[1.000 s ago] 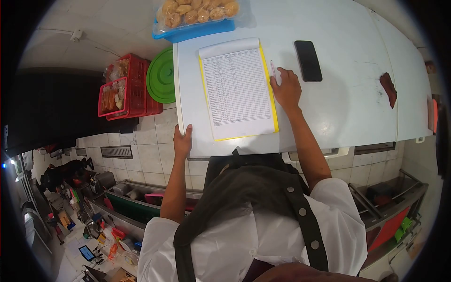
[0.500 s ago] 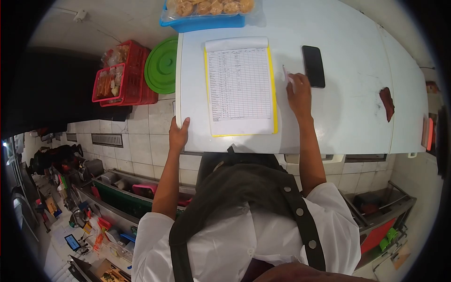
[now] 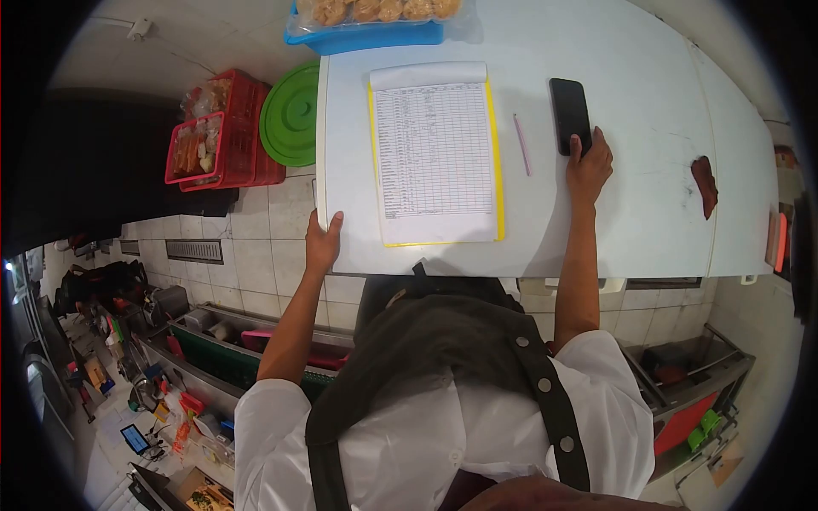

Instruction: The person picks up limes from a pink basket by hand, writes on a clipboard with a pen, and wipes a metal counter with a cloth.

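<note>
My left hand (image 3: 324,242) grips the left edge of the white table (image 3: 460,261), thumb on top and the other fingers partly hidden over the side. My right hand (image 3: 590,170) is closed around the lower end of a black smartphone (image 3: 570,115), which lies flat on the table, screen up. Left of the phone a thin pale pink pen (image 3: 521,145) rests on the tabletop, apart from both hands. Between my hands lies a printed table form (image 3: 436,162) with handwritten marks, its top sheet folded over, on a yellow clipboard or folder (image 3: 500,209).
At the table's back left is a blue basket (image 3: 366,37) with bagged round baked goods (image 3: 383,10). A dark reddish object (image 3: 704,187) lies on the right side. Beside the table stand a green lid (image 3: 291,115) and red crates (image 3: 243,136) with bagged food.
The pen has left my right hand and lies on the table. My right hand has moved right onto the phone's lower end. My left hand stays at the table edge.
</note>
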{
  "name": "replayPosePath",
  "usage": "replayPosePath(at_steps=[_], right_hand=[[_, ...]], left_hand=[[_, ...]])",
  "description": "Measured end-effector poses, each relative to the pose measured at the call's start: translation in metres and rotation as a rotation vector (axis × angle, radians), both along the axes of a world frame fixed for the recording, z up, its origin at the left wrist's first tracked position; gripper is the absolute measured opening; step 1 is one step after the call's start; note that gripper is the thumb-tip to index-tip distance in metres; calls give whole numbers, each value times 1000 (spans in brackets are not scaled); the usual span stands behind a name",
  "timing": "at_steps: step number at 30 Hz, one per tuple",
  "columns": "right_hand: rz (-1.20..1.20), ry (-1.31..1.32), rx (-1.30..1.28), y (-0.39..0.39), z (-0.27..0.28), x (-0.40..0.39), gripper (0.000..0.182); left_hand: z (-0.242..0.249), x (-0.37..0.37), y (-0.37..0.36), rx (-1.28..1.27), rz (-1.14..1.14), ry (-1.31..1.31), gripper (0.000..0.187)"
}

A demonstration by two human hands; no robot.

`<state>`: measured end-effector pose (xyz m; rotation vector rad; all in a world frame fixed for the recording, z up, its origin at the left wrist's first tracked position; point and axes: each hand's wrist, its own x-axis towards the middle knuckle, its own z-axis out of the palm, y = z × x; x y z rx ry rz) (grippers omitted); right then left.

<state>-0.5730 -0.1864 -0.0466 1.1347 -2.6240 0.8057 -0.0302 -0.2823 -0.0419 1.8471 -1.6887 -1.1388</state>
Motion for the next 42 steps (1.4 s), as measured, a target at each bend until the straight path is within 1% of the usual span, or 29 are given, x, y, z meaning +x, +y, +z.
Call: replayPosePath(at_steps=[6,15,21,24,28,33,38,42], right_hand=[[5,10,-21,1,-2,-1,57],[-3,36,-7,0,3,3,50],[37,57,-39,0,5,4,46],[7,43,-24,0,7,6,45],[3,45,-28,-1,2,2,45],[6,24,-17,-2,2,2,45],[-7,16,15,-2,7,5,47],[6,43,-31,1,1,3,49]], left_hand=[[4,-2,0,-7,-7,-34,55],[1,0,0,-18,-16,-11,53],[2,0,1,-16,-2,-8,54],[1,1,1,-13,-1,8,54],[-2,2,0,-24,-3,17,55],[6,-2,0,-27,-13,-4,54],[12,-5,2,5,5,-18,58],[5,-1,1,5,-3,-19,58]])
